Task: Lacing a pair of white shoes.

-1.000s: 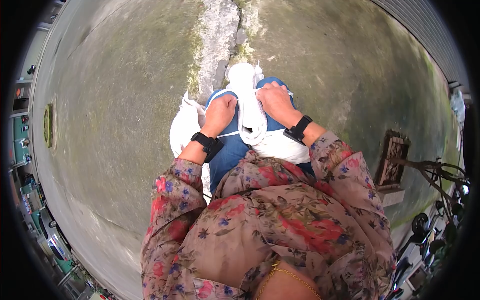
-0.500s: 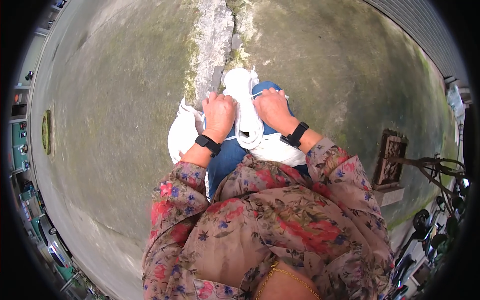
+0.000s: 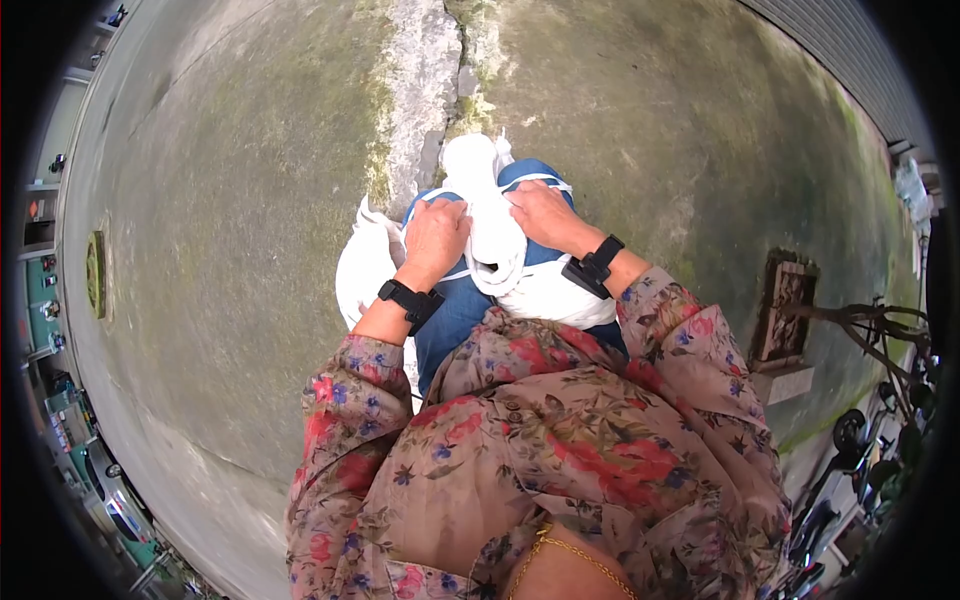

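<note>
A white shoe lies lengthwise between my knees, its rounded toe end pointing away and a small dark opening near my lap. Thin white strips like laces run from it across both knees. My left hand is closed at the shoe's left side, fingers curled, seemingly on a lace; the fingertips are partly hidden. On the other side my right hand pinches at the shoe's right edge, with a white lace showing beyond its knuckles. White cloth or a bag bunches by my left leg, and more white material lies under the shoe.
Blue trousers cover my legs. Around me spreads mossy concrete ground with a pale cracked strip ahead. A framed planter with a bare woody plant stands at right; parked vehicles show along the left rim.
My right hand has drawn down slightly and its fingers have turned in toward the shoe. Both wrists have shifted a little outward. The shoe stays nearly where it was.
</note>
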